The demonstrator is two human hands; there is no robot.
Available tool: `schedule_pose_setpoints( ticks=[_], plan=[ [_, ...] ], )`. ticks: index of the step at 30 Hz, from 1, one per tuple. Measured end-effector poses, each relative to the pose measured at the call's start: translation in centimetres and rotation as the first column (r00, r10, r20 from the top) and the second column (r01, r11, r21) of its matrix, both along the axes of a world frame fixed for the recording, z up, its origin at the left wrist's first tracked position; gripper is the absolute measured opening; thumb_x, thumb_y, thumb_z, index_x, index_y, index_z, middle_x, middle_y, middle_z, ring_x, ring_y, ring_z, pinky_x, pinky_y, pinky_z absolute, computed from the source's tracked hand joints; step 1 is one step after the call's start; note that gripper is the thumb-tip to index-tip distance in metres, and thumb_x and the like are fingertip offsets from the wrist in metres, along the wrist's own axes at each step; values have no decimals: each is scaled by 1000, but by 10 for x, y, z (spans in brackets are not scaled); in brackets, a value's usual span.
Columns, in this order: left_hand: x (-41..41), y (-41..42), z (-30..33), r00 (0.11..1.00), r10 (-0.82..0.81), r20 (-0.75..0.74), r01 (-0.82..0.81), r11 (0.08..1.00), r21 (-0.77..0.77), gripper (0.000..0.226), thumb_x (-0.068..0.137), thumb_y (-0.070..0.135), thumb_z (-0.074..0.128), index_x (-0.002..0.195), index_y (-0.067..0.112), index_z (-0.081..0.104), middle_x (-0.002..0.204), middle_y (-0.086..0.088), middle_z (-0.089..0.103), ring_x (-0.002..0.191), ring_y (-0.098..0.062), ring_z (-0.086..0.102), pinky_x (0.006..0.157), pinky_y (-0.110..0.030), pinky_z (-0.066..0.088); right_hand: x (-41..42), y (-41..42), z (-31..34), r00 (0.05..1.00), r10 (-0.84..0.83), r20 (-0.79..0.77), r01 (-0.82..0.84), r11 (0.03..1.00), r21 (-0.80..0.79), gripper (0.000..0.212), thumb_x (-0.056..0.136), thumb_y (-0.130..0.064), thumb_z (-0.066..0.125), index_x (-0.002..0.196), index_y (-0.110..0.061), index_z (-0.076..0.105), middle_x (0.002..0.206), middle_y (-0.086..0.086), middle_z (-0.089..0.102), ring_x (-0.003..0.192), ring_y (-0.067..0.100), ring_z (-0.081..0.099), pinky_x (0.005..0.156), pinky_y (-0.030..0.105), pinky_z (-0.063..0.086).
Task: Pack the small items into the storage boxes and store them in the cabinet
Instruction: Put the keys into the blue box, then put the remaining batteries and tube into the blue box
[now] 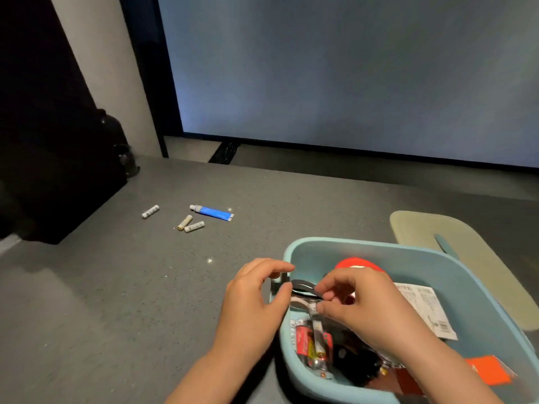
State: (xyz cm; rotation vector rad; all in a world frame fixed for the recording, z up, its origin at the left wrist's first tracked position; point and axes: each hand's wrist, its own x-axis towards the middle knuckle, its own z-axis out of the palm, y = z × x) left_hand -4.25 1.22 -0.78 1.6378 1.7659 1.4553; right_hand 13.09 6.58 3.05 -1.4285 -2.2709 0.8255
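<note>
Packing step: both hands, left (250,290) and right (354,298), pinched a dark metal clip (303,287) over the blue box (437,258) (already half full). Next, probably: batteries (186,223), far left.

Countertop (122,287): grey, matt, finely speckled like stone. Storage box (455,275): pale blue plastic, smooth, soft sheen. Lid (431,228): beige plastic, matt. Tube (212,212): blue, glossy, white cap. Batteries (191,226): printed wraps, metallic ends. Leaflet (428,310): white printed paper. Screen (350,71): smooth, evenly pale.
</note>
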Motion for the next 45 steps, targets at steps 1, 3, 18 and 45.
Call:
schedule_pose_setpoints(
  ticks=[1,3,18,45],
  plan=[
    [-15,1,0,999,40,-3,-40,999,-4,30,75,9,71,90,35,68,89,21,64,89,-2,59,76,-8,39,-12,1,3,1000,14,8,-14,1000,11,13,71,-25,79,75,-33,70,68,-19,66,62,-3,59,59,13,43],
    [-50,1,1,995,98,-10,-98,994,-41,29,76,9,70,89,35,68,89,22,64,85,0,58,72,-4,36,-39,3,9,999,51,8,-52,999,6,12,70,-26,79,74,-34,70,69,-23,65,61,-3,59,58,12,43],
    [-315,93,-36,914,70,-401,-270,841,-469,49,84,10,60,130,24,51,132,0,49,123,-19,45,100,-34,40,-313,106,-50,935,4,354,31,995,-95,72,75,-41,74,133,-17,38,128,4,47,111,22,54,75,28,43],
    [-390,184,-52,841,-415,-346,7,649,-761,76,82,-6,55,143,34,34,134,0,35,115,-22,46,84,-25,40,-362,153,-112,983,50,179,-52,999,7,62,68,-45,80,120,-23,56,116,1,48,108,20,51,84,29,45]
  ],
)
